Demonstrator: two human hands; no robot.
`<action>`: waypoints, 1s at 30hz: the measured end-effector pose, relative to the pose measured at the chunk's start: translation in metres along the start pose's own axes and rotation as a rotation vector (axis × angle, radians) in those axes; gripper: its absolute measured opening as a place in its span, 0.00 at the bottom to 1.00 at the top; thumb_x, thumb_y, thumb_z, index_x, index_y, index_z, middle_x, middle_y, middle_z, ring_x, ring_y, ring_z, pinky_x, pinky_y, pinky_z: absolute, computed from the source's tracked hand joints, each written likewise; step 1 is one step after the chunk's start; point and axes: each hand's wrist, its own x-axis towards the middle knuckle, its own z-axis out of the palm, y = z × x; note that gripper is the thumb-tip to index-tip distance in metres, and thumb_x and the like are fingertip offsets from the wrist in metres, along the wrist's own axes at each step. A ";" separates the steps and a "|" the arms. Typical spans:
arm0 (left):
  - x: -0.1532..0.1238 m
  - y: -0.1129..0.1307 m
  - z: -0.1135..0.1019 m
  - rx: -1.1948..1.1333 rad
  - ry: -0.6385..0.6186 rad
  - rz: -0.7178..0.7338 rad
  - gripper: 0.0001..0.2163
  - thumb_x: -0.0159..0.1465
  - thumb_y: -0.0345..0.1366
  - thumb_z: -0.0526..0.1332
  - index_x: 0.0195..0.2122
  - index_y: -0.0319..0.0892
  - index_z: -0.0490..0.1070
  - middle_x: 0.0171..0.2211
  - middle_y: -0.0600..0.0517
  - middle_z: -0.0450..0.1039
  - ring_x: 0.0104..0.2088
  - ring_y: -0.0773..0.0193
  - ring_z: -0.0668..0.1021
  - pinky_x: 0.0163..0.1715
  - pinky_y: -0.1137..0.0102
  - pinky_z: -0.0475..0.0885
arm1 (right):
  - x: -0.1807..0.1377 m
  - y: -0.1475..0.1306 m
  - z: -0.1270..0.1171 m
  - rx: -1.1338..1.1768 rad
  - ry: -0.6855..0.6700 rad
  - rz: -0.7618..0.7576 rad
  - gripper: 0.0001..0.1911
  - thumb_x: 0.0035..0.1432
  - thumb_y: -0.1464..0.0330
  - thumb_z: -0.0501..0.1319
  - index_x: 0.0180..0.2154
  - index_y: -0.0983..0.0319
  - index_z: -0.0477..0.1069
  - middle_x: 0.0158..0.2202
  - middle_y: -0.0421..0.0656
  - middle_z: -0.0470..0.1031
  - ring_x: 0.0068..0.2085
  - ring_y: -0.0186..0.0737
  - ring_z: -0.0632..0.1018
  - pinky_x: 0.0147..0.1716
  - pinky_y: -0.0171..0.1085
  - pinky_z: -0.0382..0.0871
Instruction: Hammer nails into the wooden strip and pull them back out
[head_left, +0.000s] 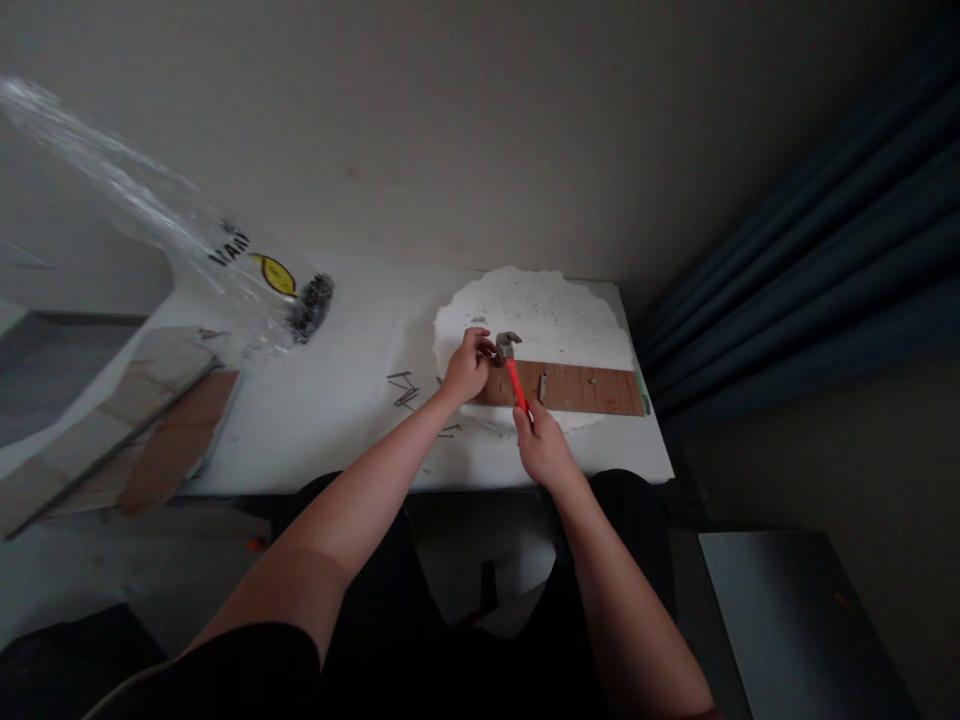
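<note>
My right hand point(544, 443) is wrapped round the red handle of a claw hammer point(516, 378). The hammer's metal head is above the far edge of a brown wooden board point(585, 388), close to my left fingers. My left hand point(469, 367) rests at the board's left end with its fingers curled together; whatever they pinch is too small to make out. Small bits lie on the board. Beneath it is a round white mat point(540, 310) with a scalloped edge and dark specks. Several loose nails point(405, 388) are scattered left of the mat.
The white table point(360, 430) stands against a grey wall. At its left are a clear plastic bag point(217, 250) with a yellow print and some wood-coloured boards point(176, 430). Dark blue curtains point(810, 250) hang to the right. A grey panel point(795, 610) is at lower right.
</note>
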 end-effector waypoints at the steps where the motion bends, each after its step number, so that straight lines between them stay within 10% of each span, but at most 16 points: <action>1: 0.000 0.000 0.000 -0.002 -0.001 -0.004 0.21 0.56 0.22 0.51 0.49 0.47 0.58 0.38 0.53 0.74 0.37 0.65 0.77 0.41 0.66 0.71 | 0.000 0.002 0.001 0.009 -0.003 0.011 0.17 0.67 0.57 0.49 0.46 0.60 0.68 0.35 0.46 0.75 0.35 0.42 0.75 0.32 0.37 0.65; 23: 0.002 -0.002 -0.001 0.009 0.002 -0.001 0.21 0.57 0.20 0.49 0.51 0.46 0.60 0.39 0.52 0.74 0.39 0.63 0.77 0.43 0.65 0.73 | -0.004 0.006 0.003 0.108 -0.006 0.021 0.17 0.66 0.55 0.50 0.43 0.59 0.68 0.26 0.39 0.70 0.26 0.38 0.71 0.26 0.35 0.64; 30: -0.012 0.026 -0.009 0.502 -0.212 0.164 0.07 0.63 0.34 0.59 0.39 0.40 0.73 0.42 0.41 0.73 0.48 0.47 0.73 0.51 0.54 0.69 | 0.001 0.004 -0.013 0.131 0.139 -0.032 0.16 0.61 0.54 0.56 0.41 0.60 0.68 0.28 0.39 0.69 0.29 0.37 0.71 0.28 0.36 0.65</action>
